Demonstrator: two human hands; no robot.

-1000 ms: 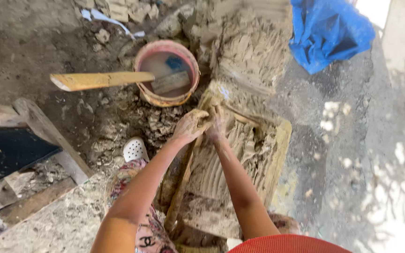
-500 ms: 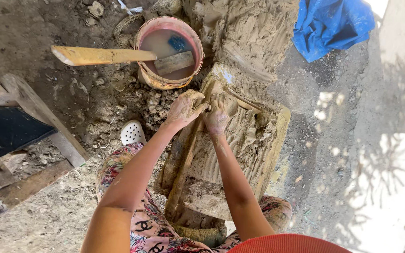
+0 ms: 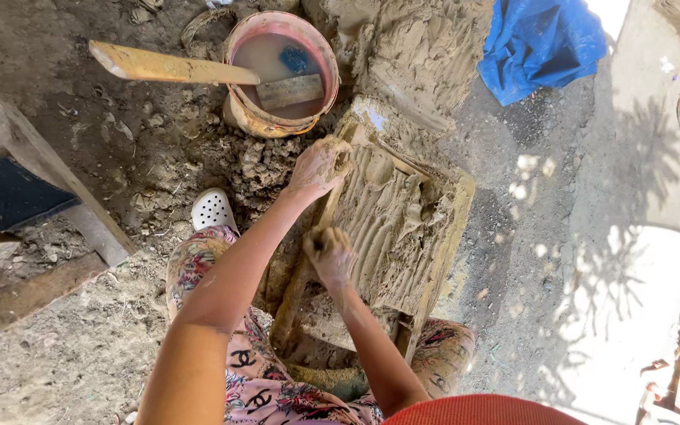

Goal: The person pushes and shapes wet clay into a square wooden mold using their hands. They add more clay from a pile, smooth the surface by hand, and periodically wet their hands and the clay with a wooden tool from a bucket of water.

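**Clay packed into a wooden mould, surface being worked by hand**

A person crouches over a wooden brick mould [image 3: 442, 260] set on the dirt ground, between their knees. The mould is filled close to its rim with wet grey clay [image 3: 387, 228], whose surface is ridged with finger furrows running along its length, so the filling looks largely done; judging by those rough ridges, the smoothing and levelling is what remains.

The left hand [image 3: 320, 167], coated in mud, rests at the mould's far left corner with fingers curled over the edge, pressing into the clay. The right hand [image 3: 330, 253] sits on the mould's left rail nearer the body, clenched around a small lump of clay or the rail itself; I cannot tell which.

Just beyond the mould's far edge stands a pink bucket [image 3: 242, 110] of murky water, with a wooden paddle [image 3: 171, 67] lying across its rim and its blade dipped inside. A large heap of raw clay [image 3: 426, 47] lies to the right of the bucket, touching the mould's far corner. A crumpled blue plastic sheet [image 3: 541, 43] lies well apart at the upper right. A white perforated clog [image 3: 212, 209] shows by the left knee.

No packages, labels or signs are visible around the work.
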